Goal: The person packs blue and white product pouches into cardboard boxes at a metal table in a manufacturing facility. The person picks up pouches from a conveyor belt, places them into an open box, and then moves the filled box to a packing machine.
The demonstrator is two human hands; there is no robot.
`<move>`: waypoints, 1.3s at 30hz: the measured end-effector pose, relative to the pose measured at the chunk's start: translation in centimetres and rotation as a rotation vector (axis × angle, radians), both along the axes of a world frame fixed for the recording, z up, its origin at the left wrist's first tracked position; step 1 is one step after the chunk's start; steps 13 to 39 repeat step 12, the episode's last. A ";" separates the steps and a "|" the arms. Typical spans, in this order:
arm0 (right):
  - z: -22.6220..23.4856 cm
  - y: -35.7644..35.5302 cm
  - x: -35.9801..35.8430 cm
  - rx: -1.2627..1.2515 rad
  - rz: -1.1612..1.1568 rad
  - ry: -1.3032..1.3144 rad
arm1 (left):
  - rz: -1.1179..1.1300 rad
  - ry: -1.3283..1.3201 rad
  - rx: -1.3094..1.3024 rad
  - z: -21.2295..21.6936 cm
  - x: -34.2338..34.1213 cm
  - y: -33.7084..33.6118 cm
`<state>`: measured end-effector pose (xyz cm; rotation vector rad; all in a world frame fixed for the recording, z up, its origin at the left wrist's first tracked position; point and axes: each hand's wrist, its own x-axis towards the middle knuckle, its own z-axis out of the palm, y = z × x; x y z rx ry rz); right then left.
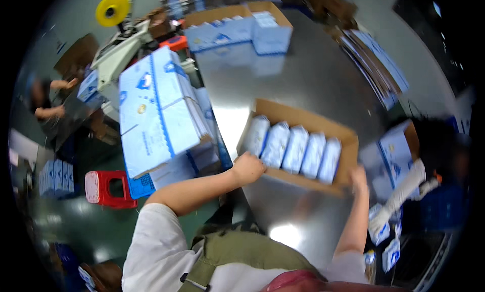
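Observation:
In front of me an open cardboard box (309, 115) sits tilted at an angle over the metal table. Inside it stands a row of several white and blue soft packets (297, 149), lined up side by side. My left hand (248, 168) is closed on the box's near left corner. At the near right corner my right hand (358, 177) grips the box wall, though its fingers are blurred and partly hidden.
Flattened blue and white cartons (156, 107) are stacked at the left. Filled boxes (222, 31) stand at the table's (308, 44) far end. At right, a co-worker's white-sleeved arm (399, 196) reaches toward packets near another box (391, 155). A red stool (111, 189) stands lower left.

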<state>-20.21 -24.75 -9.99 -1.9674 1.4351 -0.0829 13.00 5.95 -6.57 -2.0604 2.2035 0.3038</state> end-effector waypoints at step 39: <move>1.6 24.3 9.9 0.824 -0.454 -0.479 | 0.033 -0.016 -0.210 3.9 17.8 3.5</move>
